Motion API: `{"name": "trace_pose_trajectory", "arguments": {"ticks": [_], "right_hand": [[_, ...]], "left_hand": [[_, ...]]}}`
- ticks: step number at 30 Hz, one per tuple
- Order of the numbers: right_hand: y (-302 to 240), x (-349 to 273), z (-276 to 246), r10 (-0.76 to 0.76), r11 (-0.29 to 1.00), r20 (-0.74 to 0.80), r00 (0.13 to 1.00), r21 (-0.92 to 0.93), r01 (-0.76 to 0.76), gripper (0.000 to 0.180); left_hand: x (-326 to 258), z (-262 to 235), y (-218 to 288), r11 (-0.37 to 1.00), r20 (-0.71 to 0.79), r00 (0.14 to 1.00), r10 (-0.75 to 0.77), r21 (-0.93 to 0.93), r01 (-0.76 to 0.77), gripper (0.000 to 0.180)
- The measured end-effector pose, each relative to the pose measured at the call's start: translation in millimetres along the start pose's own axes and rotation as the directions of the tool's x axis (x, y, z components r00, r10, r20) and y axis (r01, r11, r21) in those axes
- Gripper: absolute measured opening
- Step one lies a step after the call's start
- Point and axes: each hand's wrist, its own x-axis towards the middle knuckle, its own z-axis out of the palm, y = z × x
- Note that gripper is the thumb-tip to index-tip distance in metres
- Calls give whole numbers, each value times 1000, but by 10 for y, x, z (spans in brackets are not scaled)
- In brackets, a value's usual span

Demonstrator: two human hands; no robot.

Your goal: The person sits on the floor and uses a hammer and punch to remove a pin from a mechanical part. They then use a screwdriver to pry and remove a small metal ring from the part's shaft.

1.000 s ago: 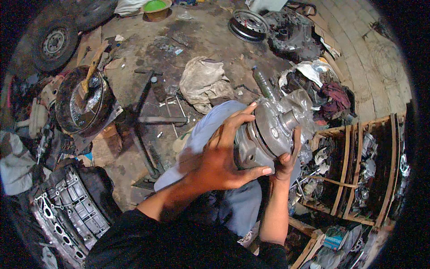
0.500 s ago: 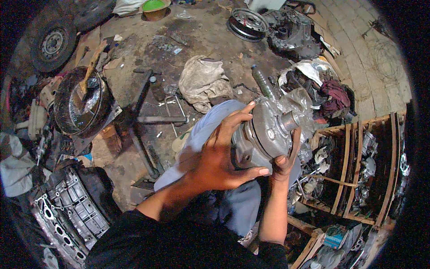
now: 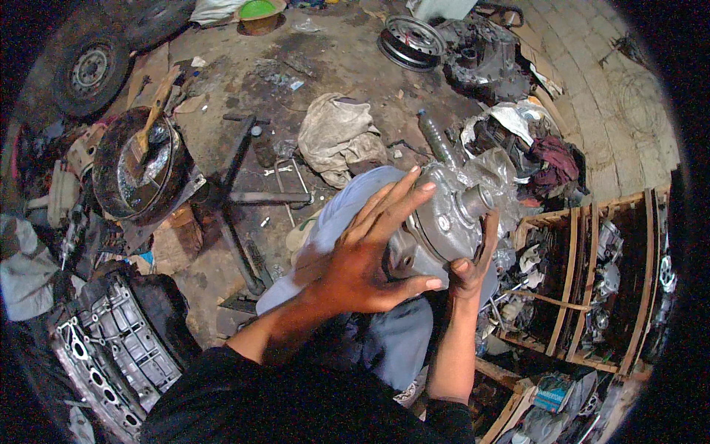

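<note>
Hands steady a grey metal housing (image 3: 444, 222) above the lap in a cluttered workshop; left hand (image 3: 362, 259) lies spread across its near face, fingers fanned, thumb hooked underneath; right hand (image 3: 473, 266) cups its lower edge, fingers curled up the far side. Neither grasp fully encloses the part; likely heavy and greasy, it could slip toward the blue-grey trousers (image 3: 392, 340) or the wooden crate (image 3: 584, 281) alongside.

A stained dirt floor (image 3: 222, 66) meets pale brick paving (image 3: 592, 66), beside wooden shelving (image 3: 584, 281).
</note>
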Motion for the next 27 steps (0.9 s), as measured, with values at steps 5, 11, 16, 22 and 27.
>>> {"name": "trace_pose_trajectory", "arguments": {"ticks": [5, 11, 16, 22, 27], "right_hand": [[-214, 123, 73, 17, 999, 40, 999, -52, -15, 122], [-338, 104, 116, -1, 998, 77, 997, -57, 5, 116], [-378, 127, 90, -34, 986, -43, 998, -167, 26, 109], [-1102, 126, -583, 85, 865, -477, 875, 472, 173, 33], [-1627, -187, -234, 21, 844, -594, 804, 442, 305, 21]], "left_hand": [[-45, 8, -75, 997, 9, 998, 57, 50, -57, 91], [-58, 41, -87, 996, -45, 996, 73, -49, -75, 88], [-121, 38, -117, 993, -10, 994, 106, -49, -107, 84], [-353, 152, -206, 962, -51, 961, 273, 16, -273, 81], [-683, 118, -496, 995, -14, 995, 101, -13, -101, 85]]}}
